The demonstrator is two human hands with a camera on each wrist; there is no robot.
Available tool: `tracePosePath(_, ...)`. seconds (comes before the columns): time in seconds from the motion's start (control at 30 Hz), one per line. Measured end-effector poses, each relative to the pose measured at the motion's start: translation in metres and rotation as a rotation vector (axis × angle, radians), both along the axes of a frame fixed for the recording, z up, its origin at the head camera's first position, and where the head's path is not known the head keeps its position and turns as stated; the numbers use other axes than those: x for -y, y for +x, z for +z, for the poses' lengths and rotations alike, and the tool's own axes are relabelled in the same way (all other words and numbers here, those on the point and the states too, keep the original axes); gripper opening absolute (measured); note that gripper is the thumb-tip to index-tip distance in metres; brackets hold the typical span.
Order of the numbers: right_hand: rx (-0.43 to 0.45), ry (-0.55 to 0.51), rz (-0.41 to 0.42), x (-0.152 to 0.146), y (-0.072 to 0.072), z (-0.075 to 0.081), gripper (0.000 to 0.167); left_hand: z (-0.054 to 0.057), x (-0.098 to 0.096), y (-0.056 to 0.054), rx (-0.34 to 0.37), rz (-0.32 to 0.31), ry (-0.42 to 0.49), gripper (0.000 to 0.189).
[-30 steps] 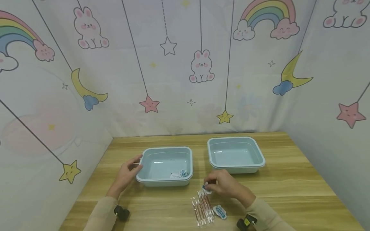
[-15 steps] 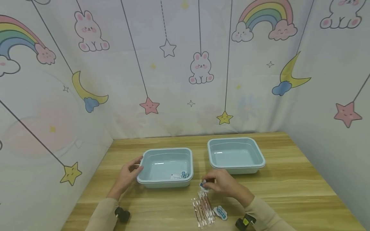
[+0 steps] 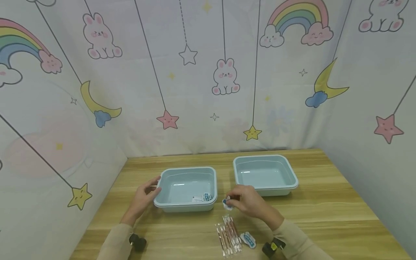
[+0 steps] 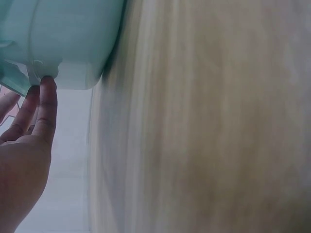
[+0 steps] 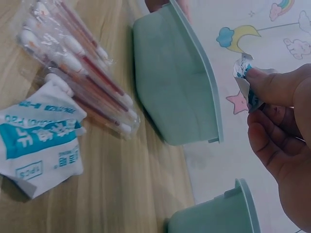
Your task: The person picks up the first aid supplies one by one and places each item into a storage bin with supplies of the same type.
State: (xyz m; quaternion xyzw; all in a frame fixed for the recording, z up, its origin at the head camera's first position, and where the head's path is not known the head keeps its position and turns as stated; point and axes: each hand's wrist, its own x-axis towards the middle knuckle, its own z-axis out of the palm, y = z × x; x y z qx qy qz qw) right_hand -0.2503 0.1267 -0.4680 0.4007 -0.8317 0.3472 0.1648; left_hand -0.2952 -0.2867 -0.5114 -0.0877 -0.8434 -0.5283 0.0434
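My right hand (image 3: 248, 202) pinches a small white-and-blue alcohol pad packet (image 3: 227, 203) between thumb and fingers, just right of the left basin. Held up in the right wrist view, the crumpled packet (image 5: 247, 82) is partly covered by the thumb. My left hand (image 3: 142, 198) grips the left rim of the pale blue plastic basin (image 3: 185, 207); the left wrist view has fingertips (image 4: 47, 85) against its outer wall, under the rim. Inside that basin lie a few packets (image 3: 206, 196). Another alcohol pad packet (image 3: 248, 239) lies on the table beside several wrapped brown-stemmed cotton swabs (image 3: 229, 234).
A second pale blue basin (image 3: 264, 191) stands at the back right of the wooden table (image 3: 175, 238). Behind and along both sides hangs a white curtain (image 3: 195, 90) printed with rabbits, stars and rainbows. Each wrist wears a small black camera.
My right hand has lifted the packet up and away from the swabs, slightly left toward the left basin. The left hand stays at the basin's rim.
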Motion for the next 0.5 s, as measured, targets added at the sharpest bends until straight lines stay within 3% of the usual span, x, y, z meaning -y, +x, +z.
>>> tracePosePath(0.5,-0.034,-0.023,0.039,0.0089,-0.0045,0.0090,0.009,0.0027,-0.0008,0.0016,0.021,-0.011,0.018,0.052)
